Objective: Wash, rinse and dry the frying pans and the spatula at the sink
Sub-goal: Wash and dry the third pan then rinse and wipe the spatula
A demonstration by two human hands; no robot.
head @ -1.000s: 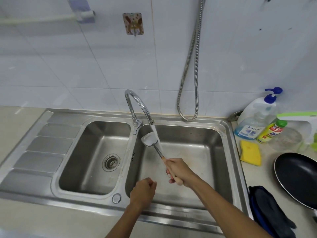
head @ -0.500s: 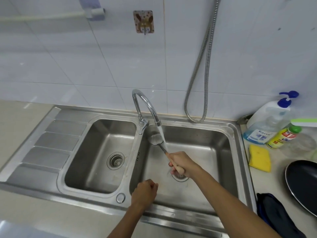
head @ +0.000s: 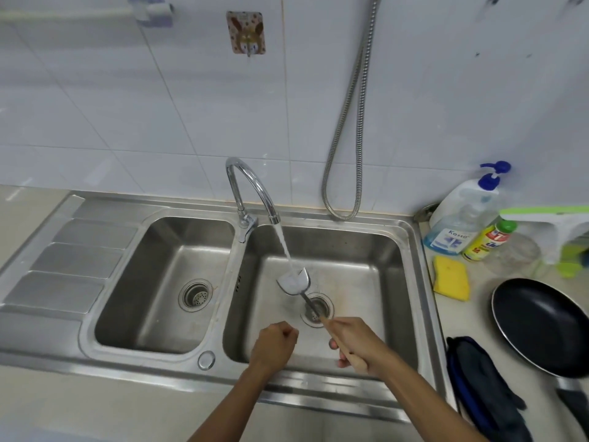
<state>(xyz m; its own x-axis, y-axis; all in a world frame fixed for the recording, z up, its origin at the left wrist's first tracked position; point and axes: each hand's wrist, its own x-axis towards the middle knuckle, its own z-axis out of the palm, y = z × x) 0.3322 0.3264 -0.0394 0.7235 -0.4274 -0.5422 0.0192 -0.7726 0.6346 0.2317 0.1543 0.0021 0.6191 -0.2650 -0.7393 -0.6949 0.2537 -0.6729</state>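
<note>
step: rinsing steel spatula with wooden handle [head: 301, 293], blade under tap stream, ahead of both hands
right hand [head: 357, 342]: wrapped round handle
left hand [head: 274, 344]: fisted, empty
tip: rotate blade, rinse both faces

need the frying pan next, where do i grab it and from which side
Take the frying pan by its handle, which pokes toward you at the near right counter edge. Come in from the near side with the right hand once the spatula is down; the round, shallow body offers no good hold.
</note>
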